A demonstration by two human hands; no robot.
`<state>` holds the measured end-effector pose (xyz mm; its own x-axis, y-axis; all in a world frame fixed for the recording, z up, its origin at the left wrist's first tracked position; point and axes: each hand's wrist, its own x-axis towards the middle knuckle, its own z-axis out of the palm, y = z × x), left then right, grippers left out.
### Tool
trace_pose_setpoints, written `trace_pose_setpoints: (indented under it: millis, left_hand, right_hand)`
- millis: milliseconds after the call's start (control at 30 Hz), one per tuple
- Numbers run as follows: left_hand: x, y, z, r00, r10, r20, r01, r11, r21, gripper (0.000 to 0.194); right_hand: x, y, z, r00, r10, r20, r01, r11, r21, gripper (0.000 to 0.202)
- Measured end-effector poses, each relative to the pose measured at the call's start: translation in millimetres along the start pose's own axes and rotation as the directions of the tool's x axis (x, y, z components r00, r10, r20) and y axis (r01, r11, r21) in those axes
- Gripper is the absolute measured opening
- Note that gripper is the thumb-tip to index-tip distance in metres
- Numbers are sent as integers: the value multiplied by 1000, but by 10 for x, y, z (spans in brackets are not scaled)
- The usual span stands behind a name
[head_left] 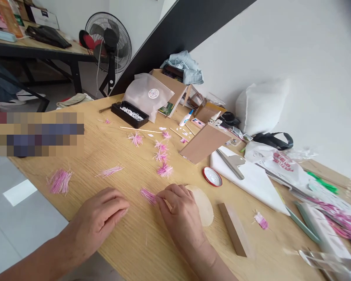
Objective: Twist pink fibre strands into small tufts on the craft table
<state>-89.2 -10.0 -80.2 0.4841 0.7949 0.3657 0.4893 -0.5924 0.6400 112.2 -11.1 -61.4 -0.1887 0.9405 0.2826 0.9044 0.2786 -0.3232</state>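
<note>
Pink-white strand bundle, one end pinched

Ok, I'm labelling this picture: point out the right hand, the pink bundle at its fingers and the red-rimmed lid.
Right hand (179,206): head view, back of the hand.
Pink bundle (148,196): head view, its exposed strands.
Red-rimmed lid (212,176): head view, its white inner face.

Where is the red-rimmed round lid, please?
In the head view, the red-rimmed round lid lies right of centre, beyond the right hand, beside the silver clip.
</note>
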Motion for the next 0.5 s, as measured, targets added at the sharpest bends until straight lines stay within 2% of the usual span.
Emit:
trace_pose_setpoints:
  millis: [233, 500]
  left_hand:
    - [-25, -27, 7, 1000, -10, -2, 10, 1000, -28, 17]
    - [-38, -29, 19, 1000, -24, 1, 24, 999, -23, 18]
  right_hand:
    - [56, -49, -40, 997, 11, -82, -8, 999, 38, 20]
    - [-16, 9, 78, 998, -54, -40, 49, 993, -104, 22]
